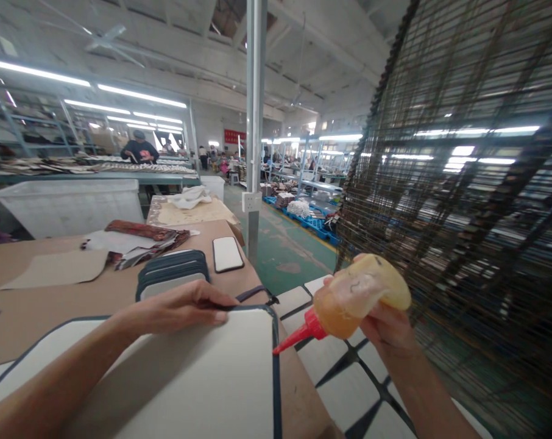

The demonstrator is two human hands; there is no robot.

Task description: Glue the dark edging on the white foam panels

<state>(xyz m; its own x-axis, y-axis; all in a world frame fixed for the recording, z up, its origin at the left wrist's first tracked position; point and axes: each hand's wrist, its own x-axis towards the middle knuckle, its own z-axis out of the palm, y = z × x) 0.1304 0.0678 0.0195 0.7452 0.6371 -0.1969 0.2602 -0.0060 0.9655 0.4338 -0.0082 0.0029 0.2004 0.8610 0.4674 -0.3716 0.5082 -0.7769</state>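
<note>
Steadying the flat, cream, round-cornered panel (203, 372) appears to be the function of the left hand (184, 308). Clock positions take 12 o'clock as away from the wearer. The left grip is closed on the panel's far edge at 12 o'clock, thumb on the face. The right hand (388, 329) is wrapped round a translucent plastic squeeze bottle of amber liquid (344, 311), its grip spread only to the width of the body.

For good control, hold the bottle tilted, tip down, and apply light, even pressure. Align the red conical nozzle (301, 335) with the dark navy rim (276, 390); excess flow could mark the cream face. Ease round the corner at 1 o'clock with the left fingers clear.

The bottle lies across the right grip: base toward 2 o'clock, nozzle projecting toward 8 o'clock. The tip is at the rim, at the panel's 2 o'clock; contact cannot be confirmed. The panel extends from the left grip toward 6 o'clock, above the brown surface (84, 300).
</note>
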